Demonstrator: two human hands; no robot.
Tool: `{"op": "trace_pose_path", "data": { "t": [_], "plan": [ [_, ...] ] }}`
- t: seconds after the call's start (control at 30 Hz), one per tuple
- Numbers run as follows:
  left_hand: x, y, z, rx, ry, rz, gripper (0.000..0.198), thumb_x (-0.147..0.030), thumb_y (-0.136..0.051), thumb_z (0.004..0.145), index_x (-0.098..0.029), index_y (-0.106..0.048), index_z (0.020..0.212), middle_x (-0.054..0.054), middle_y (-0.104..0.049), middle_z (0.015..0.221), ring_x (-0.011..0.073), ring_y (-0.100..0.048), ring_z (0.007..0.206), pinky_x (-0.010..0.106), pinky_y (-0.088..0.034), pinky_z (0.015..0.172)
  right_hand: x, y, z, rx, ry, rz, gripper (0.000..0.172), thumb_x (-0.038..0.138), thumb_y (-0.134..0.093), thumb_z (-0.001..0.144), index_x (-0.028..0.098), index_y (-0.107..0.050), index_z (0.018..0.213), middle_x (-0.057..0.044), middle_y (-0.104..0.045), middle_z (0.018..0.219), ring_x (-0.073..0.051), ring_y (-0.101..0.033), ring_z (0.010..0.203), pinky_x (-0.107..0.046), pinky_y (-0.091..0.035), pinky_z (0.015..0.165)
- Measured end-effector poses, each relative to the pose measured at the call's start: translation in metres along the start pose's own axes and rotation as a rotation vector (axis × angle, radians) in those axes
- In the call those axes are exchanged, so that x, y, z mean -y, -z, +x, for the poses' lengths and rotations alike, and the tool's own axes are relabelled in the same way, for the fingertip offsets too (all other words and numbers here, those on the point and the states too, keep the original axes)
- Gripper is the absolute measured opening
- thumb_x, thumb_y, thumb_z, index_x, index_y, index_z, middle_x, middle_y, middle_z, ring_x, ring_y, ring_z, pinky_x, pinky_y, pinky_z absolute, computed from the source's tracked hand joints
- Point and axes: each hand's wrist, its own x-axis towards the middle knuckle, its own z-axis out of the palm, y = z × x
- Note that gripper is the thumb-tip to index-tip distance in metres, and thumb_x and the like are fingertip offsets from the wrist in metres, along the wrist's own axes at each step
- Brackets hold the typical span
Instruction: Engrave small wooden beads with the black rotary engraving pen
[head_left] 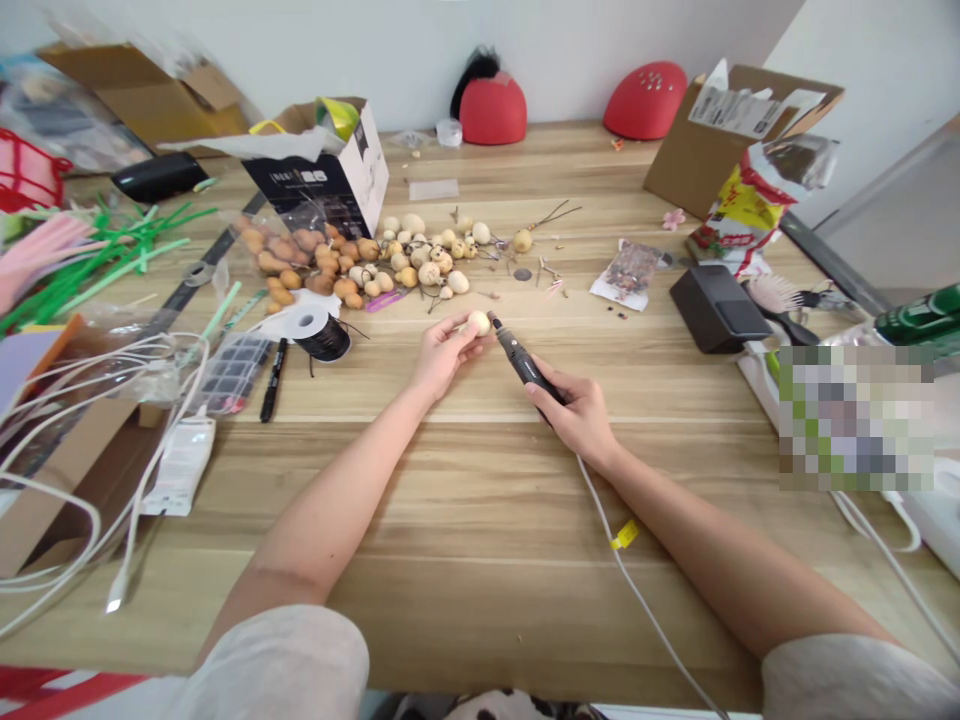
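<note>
Much bare tabletop (450, 560) nearby, left fingers (450, 326) around ball (478, 321), right fingers (548, 402) around rotary tool (517, 357)

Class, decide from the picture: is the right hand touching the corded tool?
Touching. The head view shows the right hand closed around the corded tool, hiding part of its dark body.

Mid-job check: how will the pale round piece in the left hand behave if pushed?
The pale round piece would probably roll or twist, since its outline is nearly round. It is likely light, being small enough for the left hand to pinch. Its smooth-looking surface might be slippery.
</note>
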Motion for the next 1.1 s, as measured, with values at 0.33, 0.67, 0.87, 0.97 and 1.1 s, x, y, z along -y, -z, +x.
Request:
{"op": "trace_pose_path", "data": {
  "t": [0.33,0.67,0.87,0.97,1.1],
  "plan": [
    [0.0012,0.0007,0.0001,0.008,-0.011,0.027,0.029,-0.027,-0.083,0.073,-0.015,-0.072,0.098,0.005,-0.077,0.093,0.0109,-0.073,0.073,0.022,-0.053,0.071,0.0016,-0.0004,-0.0004,-0.012,0.027,-0.007,0.040,0.039,-0.063,0.081,0.016,-0.079,0.110,-0.006,-0.079,0.090,-0.029,-0.074,0.087,-0.033,-0.058,0.071],
    [0.0004,0.0000,0.0000,0.008,-0.011,0.018,0.027,-0.025,-0.082,0.074,-0.015,-0.072,0.097,0.005,-0.078,0.091,0.0102,-0.072,0.072,0.019,-0.053,0.068,0.0004,-0.0007,-0.0005,-0.006,0.011,-0.007,0.041,0.037,-0.061,0.082,0.013,-0.078,0.112,-0.008,-0.079,0.092,-0.025,-0.072,0.074,-0.031,-0.056,0.064],
    [0.0019,0.0010,0.0006,0.012,-0.014,0.021,0.029,-0.026,-0.082,0.073,-0.015,-0.073,0.098,0.005,-0.078,0.092,0.0107,-0.072,0.073,0.020,-0.053,0.069,0.0004,-0.0012,-0.0010,0.000,0.015,-0.006,0.041,0.037,-0.062,0.082,0.014,-0.078,0.113,-0.007,-0.080,0.094,-0.026,-0.073,0.079,-0.031,-0.057,0.067],
    [0.0024,0.0017,0.0016,0.000,-0.008,0.020,0.032,-0.027,-0.084,0.072,-0.015,-0.072,0.099,0.005,-0.077,0.092,0.0112,-0.072,0.074,0.021,-0.053,0.071,-0.0001,-0.0014,-0.0005,-0.002,0.036,-0.004,0.040,0.037,-0.062,0.082,0.015,-0.078,0.112,-0.008,-0.079,0.100,-0.027,-0.074,0.088,-0.032,-0.058,0.074],
    [0.0024,0.0027,0.0036,0.020,-0.010,0.019,0.037,-0.025,-0.084,0.071,-0.014,-0.070,0.103,0.006,-0.077,0.093,0.0134,-0.073,0.077,0.023,-0.054,0.073,-0.0018,-0.0010,0.0023,-0.017,0.032,0.007,0.045,0.039,-0.062,0.082,0.015,-0.076,0.118,-0.007,-0.079,0.096,-0.027,-0.073,0.088,-0.031,-0.058,0.072]
  ]
}}
